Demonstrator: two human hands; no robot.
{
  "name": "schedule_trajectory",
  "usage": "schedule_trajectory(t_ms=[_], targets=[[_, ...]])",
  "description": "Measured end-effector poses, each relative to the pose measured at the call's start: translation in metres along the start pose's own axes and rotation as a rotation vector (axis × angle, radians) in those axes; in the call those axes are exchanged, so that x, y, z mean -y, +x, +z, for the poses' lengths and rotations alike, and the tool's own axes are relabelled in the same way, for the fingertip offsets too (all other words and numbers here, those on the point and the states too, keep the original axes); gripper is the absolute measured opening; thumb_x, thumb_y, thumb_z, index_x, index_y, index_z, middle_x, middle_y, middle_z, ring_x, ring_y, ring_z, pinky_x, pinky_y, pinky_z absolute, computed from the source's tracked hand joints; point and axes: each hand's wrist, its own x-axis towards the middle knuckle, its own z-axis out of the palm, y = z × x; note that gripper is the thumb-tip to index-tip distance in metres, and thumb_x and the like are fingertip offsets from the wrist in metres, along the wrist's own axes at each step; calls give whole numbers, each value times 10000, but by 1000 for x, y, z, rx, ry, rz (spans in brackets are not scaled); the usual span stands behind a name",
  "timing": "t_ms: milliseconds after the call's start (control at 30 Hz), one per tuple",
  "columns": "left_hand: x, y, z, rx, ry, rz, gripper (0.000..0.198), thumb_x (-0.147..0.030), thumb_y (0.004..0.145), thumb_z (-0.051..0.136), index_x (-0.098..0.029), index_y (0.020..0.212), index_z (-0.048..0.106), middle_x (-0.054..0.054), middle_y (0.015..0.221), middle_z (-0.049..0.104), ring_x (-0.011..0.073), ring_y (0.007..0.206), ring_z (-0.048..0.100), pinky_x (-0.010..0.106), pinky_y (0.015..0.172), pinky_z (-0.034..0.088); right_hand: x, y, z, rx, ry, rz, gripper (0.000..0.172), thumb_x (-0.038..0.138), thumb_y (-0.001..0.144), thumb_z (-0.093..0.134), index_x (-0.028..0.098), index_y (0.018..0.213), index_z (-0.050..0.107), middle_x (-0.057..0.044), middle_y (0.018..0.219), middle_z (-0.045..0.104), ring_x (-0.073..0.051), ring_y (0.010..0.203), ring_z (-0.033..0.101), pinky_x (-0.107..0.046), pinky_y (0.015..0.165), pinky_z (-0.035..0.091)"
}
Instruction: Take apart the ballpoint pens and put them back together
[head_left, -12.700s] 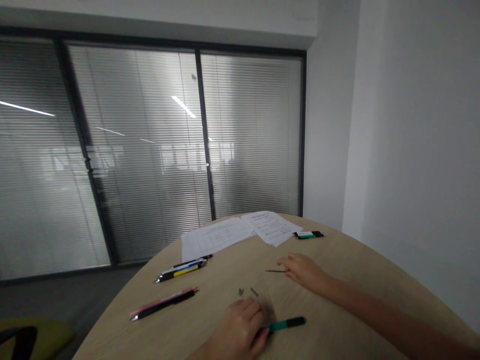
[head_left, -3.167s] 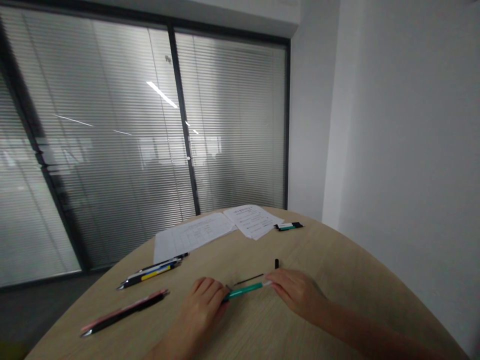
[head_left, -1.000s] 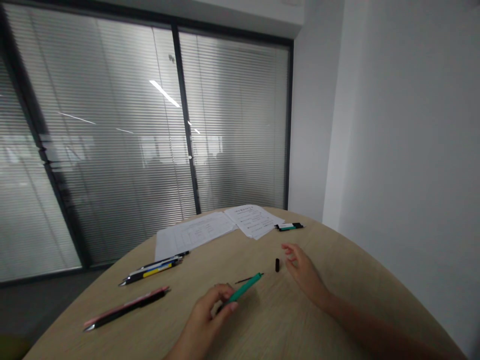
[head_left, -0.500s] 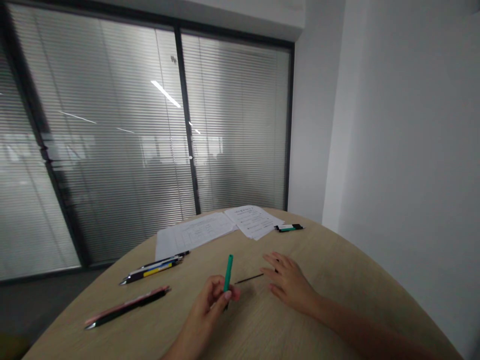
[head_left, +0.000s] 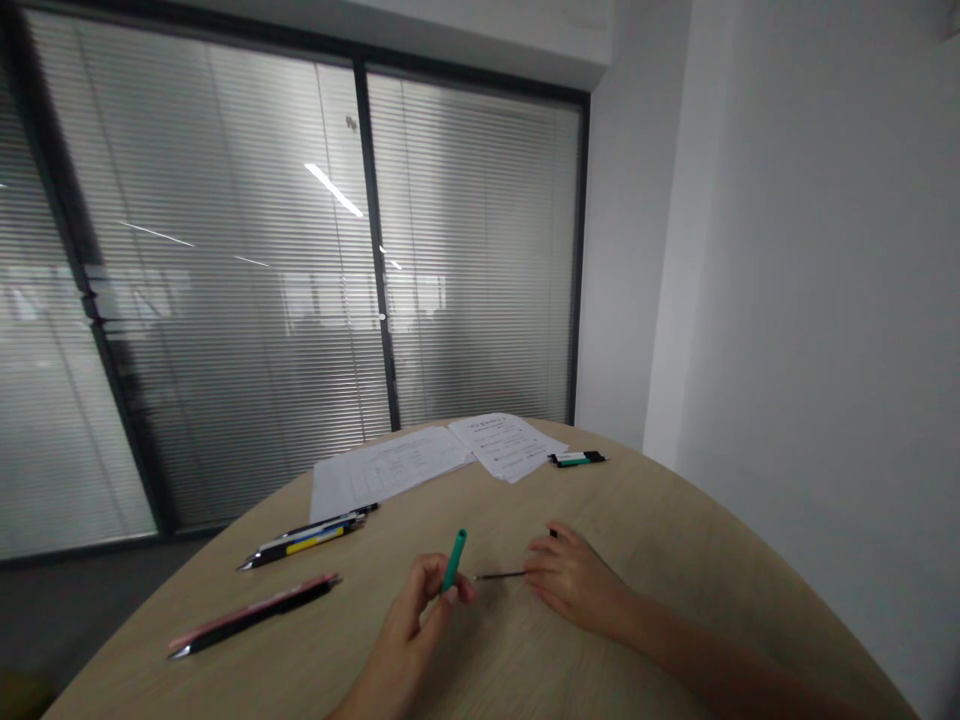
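Upright in my left hand [head_left: 416, 605] is a green pen barrel [head_left: 454, 560], pinched between thumb and fingers, its open-looking top end leaning slightly right. To its right, my right hand [head_left: 566, 578] is low over the table with its fingers drawn together on a thin dark pen refill [head_left: 499, 575]. The refill's tip points left toward my left hand, while its other end is hidden under my fingers. A small black piece [head_left: 553, 533] shows by the right index finger; I cannot tell what it belongs to.
On the round wooden table [head_left: 660, 520], several pens [head_left: 307, 540] lie at the left, with a pink and a black pen [head_left: 255, 615] nearer. Printed papers [head_left: 397, 465] lie at the back. Right of them is a small group of black and green pen parts [head_left: 577, 459].
My right hand's fingers have closed together over the refill, which has turned nearly level. The green barrel in my left hand has dropped slightly and tilted more to the right.
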Motion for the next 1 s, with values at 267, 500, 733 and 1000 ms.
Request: schedule_trajectory(t_ms=[267, 500, 733, 1000], targets=[[-5, -7, 2, 77, 177, 85, 117, -273, 838, 396, -203, 829, 489, 30, 770, 586, 165, 742, 566, 285, 687, 456, 10, 3, -8, 65, -159, -84, 171, 102, 823, 431, 197, 825, 574, 1, 674, 613, -140, 704, 540, -353, 876, 330], [1, -16, 4, 148, 319, 313, 155, -137, 796, 410, -215, 911, 479, 44, 815, 565, 160, 758, 553, 262, 681, 464, 30, 7, -24, 232, -202, -113, 99, 108, 803, 494, 174, 844, 554, -7, 759, 619, -153, 732, 547, -300, 744, 378], [5, -16, 5, 181, 312, 456, 209, -111, 799, 384, -224, 967, 438, 49, 836, 558, 163, 797, 540, 255, 690, 462, 38, 3, -20, 318, -307, -181, 72, 122, 766, 535, 171, 716, 551, -7, 675, 603, -161, 614, 543, -301, 583, 379], [-2, -14, 0, 169, 279, 494, 214, -99, 802, 371, -224, 972, 411, 58, 829, 561, 164, 788, 539, 271, 692, 465, 42, 4, -34, 343, -263, -127, 105, 74, 757, 503, 165, 735, 549, -12, 704, 612, -144, 621, 539, -270, 567, 355]])
